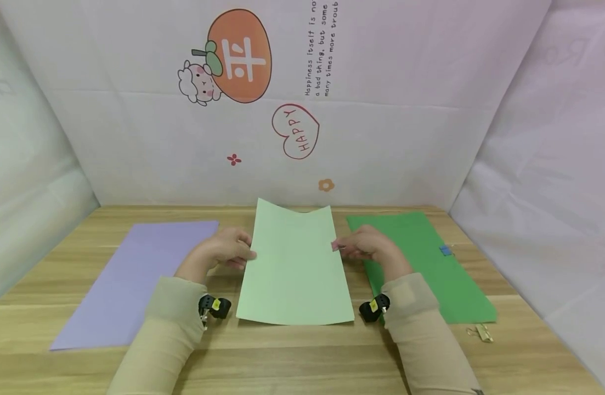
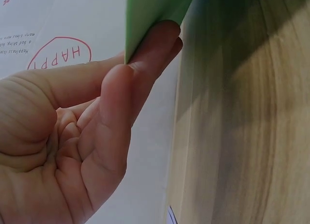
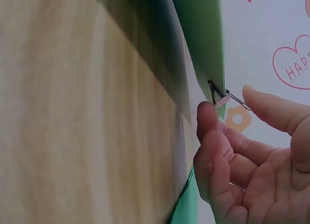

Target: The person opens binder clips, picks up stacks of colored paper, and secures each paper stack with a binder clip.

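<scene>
A light green sheet of paper (image 1: 292, 269) is held up, slightly bowed, at the middle of the table. My left hand (image 1: 228, 247) pinches its left edge; in the left wrist view the sheet's corner-like edge (image 2: 140, 25) lies between thumb and fingers. On the right edge sits a small pink binder clip (image 1: 335, 245), its jaws over the paper. My right hand (image 1: 368, 247) holds this clip by thumb and fingertips. In the right wrist view one wire handle lies against the paper and the other points out toward the thumb (image 3: 254, 95).
A purple sheet (image 1: 129, 280) lies on the wooden table (image 1: 272, 362) at left. Green paper (image 1: 430, 269) lies at right, with a blue binder clip (image 1: 446, 250) on its right edge. A gold binder clip (image 1: 484, 333) lies near its front corner. White printed cloth (image 1: 381, 148) walls the back and sides.
</scene>
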Available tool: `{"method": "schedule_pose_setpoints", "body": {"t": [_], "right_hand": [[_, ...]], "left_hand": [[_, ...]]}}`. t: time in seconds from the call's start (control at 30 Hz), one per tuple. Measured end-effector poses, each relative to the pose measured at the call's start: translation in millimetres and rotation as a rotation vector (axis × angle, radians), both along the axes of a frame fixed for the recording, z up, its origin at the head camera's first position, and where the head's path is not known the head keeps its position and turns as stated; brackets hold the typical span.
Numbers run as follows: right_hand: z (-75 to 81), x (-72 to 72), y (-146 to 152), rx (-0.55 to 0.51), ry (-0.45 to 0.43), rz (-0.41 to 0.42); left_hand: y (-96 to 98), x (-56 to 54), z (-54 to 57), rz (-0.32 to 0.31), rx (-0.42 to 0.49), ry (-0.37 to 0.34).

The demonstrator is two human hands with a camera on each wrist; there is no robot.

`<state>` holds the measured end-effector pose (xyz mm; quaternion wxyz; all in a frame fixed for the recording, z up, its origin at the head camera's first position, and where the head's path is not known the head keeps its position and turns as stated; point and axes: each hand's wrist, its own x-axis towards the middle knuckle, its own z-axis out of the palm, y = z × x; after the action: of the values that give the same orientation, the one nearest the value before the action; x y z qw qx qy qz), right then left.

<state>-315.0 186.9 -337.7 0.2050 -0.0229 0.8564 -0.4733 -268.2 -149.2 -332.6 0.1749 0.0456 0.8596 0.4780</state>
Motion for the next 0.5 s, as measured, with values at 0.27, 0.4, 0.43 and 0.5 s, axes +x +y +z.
{"method": "schedule_pose_setpoints", "body": {"t": [0.27,0.4,0.43,0.5], "right_hand": [[-3.8,-0.6,-1.8,0.008,0.0,-0.016],[-4.1,-0.9,-1.5,0.011,-0.006,-0.016],[-4.2,-0.9,-1.4,0.014,-0.008,-0.015],[-4.2,-1.0,-1.3,0.02,-0.012,-0.011]], "left_hand": [[0.7,0.0,-3.6,0.0,-0.008,-0.024],[1.0,-0.2,-4.8,0.013,-0.014,-0.041],[0.9,-0.2,-5.1,0.012,-0.018,-0.043],[0.7,-0.3,-5.5,0.012,-0.02,-0.045]]}}
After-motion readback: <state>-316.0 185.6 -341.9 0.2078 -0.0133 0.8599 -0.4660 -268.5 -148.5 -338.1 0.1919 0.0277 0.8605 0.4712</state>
